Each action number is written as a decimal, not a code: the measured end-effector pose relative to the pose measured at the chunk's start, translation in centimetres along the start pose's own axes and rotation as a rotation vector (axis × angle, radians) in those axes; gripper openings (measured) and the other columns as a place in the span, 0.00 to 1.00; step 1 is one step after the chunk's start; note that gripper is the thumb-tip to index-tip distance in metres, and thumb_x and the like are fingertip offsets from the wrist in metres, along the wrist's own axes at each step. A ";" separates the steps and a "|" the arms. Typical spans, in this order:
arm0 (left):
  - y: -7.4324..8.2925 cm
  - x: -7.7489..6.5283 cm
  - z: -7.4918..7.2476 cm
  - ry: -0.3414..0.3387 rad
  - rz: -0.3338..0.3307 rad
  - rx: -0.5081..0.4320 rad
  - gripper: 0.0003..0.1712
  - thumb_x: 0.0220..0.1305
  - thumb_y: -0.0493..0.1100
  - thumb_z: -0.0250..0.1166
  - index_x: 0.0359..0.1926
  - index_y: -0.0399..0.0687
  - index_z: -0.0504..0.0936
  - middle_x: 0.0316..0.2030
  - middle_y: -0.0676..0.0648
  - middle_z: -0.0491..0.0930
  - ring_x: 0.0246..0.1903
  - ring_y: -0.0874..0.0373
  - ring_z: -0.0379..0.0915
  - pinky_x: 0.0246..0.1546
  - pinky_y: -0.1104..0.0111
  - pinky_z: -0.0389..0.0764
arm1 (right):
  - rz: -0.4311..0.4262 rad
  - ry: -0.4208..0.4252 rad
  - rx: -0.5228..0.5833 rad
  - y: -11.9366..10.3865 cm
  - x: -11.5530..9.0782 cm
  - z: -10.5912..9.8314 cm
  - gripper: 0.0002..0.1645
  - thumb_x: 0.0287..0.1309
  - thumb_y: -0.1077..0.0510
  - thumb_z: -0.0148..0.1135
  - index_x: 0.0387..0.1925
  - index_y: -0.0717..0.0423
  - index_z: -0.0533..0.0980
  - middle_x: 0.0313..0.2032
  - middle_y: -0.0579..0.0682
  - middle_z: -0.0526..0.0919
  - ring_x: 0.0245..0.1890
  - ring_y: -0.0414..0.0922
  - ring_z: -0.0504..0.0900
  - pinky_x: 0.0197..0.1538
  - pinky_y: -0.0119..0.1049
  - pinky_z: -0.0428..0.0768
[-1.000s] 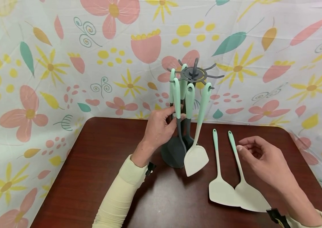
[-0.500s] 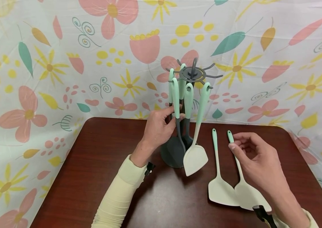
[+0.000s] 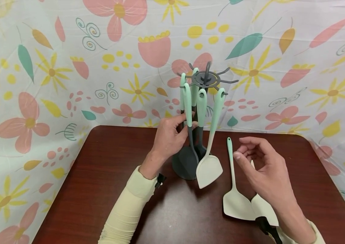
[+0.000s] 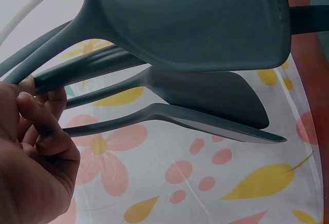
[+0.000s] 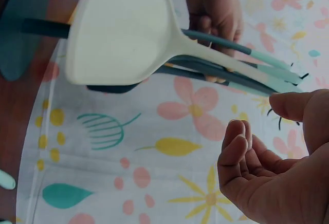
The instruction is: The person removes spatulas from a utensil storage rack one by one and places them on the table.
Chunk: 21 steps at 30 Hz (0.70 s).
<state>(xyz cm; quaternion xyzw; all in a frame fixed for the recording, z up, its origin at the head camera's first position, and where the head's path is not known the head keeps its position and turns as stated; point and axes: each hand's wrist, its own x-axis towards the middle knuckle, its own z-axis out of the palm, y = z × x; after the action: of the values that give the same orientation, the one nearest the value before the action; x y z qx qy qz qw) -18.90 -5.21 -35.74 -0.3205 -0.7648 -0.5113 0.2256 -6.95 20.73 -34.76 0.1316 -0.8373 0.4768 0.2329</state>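
A dark grey utensil stand point(image 3: 206, 79) with a ring of hooks holds several mint-handled utensils. Among them my left hand point(image 3: 169, 137) grips the stand's pole point(image 4: 87, 70), its fingers partly hidden behind handles. A white spatula point(image 3: 209, 171) hangs at the stand's front right, with a dark grey turner point(image 4: 190, 18) beside it. Loosely bent, my right hand point(image 3: 264, 169) hovers over the table and holds nothing. Beneath it lies a white turner point(image 3: 265, 208), its handle mostly hidden by the hand. Left of that, another white turner point(image 3: 238, 205) lies with its mint handle pointing away.
The dark red-brown wooden table point(image 3: 99, 189) carries the stand near its middle. A floral-patterned white sheet point(image 3: 68, 51) hangs behind and around the table. Two hooks on the ring's right side bear no utensil.
My right hand has moved left, from beside the right turner's handle to above it and close to the left turner's handle. The left hand keeps its place on the pole.
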 end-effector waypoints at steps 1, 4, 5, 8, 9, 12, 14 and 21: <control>0.0 0.0 0.0 0.001 0.000 0.001 0.14 0.72 0.44 0.72 0.54 0.45 0.90 0.15 0.54 0.72 0.14 0.64 0.62 0.16 0.68 0.62 | -0.018 0.007 0.018 -0.1 0.1 0.2 0.26 0.59 0.75 0.73 0.57 0.58 0.81 0.37 0.49 0.84 0.36 0.38 0.81 0.37 0.23 0.75; 0.0 -0.1 0.0 -0.002 -0.006 0.001 0.14 0.72 0.44 0.72 0.54 0.45 0.90 0.15 0.55 0.72 0.14 0.65 0.63 0.16 0.68 0.63 | -0.065 0.024 0.058 -0.5 0.4 1.0 0.26 0.57 0.77 0.72 0.57 0.61 0.81 0.36 0.50 0.84 0.36 0.38 0.81 0.36 0.24 0.74; 0.0 -0.1 0.0 -0.003 -0.010 0.000 0.14 0.72 0.44 0.72 0.55 0.45 0.90 0.15 0.55 0.73 0.14 0.65 0.63 0.16 0.68 0.63 | -0.073 0.029 0.065 -0.7 0.5 1.2 0.26 0.56 0.78 0.73 0.56 0.62 0.81 0.36 0.50 0.84 0.35 0.38 0.81 0.36 0.24 0.74; 0.1 -0.1 0.0 -0.004 -0.020 -0.004 0.15 0.72 0.44 0.72 0.56 0.44 0.90 0.15 0.54 0.74 0.14 0.65 0.64 0.16 0.67 0.63 | -0.069 0.034 0.073 -1.2 0.7 1.9 0.26 0.57 0.77 0.73 0.57 0.61 0.81 0.37 0.49 0.84 0.35 0.38 0.81 0.34 0.23 0.74; 0.1 -0.2 0.0 -0.004 -0.022 -0.006 0.16 0.72 0.43 0.72 0.56 0.43 0.90 0.15 0.54 0.74 0.14 0.65 0.64 0.15 0.67 0.63 | -0.062 0.034 0.076 -1.3 0.7 2.1 0.26 0.58 0.76 0.73 0.57 0.61 0.81 0.37 0.49 0.84 0.35 0.38 0.81 0.34 0.23 0.75; 0.0 -0.1 0.0 -0.002 -0.020 -0.002 0.16 0.72 0.44 0.72 0.56 0.43 0.90 0.16 0.54 0.75 0.14 0.65 0.64 0.16 0.68 0.64 | -0.047 0.038 0.081 -1.8 0.9 2.5 0.25 0.59 0.74 0.73 0.57 0.59 0.81 0.38 0.49 0.84 0.36 0.39 0.82 0.36 0.22 0.76; 0.0 0.0 0.1 -0.001 -0.015 -0.003 0.15 0.72 0.43 0.72 0.56 0.44 0.90 0.16 0.54 0.75 0.14 0.65 0.64 0.16 0.68 0.64 | -0.044 0.040 0.073 -2.1 1.0 2.6 0.24 0.60 0.73 0.74 0.57 0.57 0.82 0.39 0.48 0.84 0.37 0.39 0.82 0.37 0.22 0.76; 0.0 -0.1 0.1 0.006 -0.017 0.014 0.16 0.71 0.44 0.73 0.56 0.44 0.90 0.15 0.55 0.73 0.14 0.64 0.62 0.16 0.68 0.64 | -0.055 0.010 0.052 -2.3 1.5 3.0 0.24 0.62 0.69 0.75 0.57 0.51 0.83 0.39 0.45 0.84 0.36 0.39 0.81 0.38 0.25 0.75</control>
<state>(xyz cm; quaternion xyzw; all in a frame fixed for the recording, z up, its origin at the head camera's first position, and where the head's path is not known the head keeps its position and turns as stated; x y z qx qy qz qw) -18.81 -5.12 -35.80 -0.3111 -0.7703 -0.5088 0.2256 -7.99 16.97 -33.55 0.1581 -0.8195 0.4924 0.2468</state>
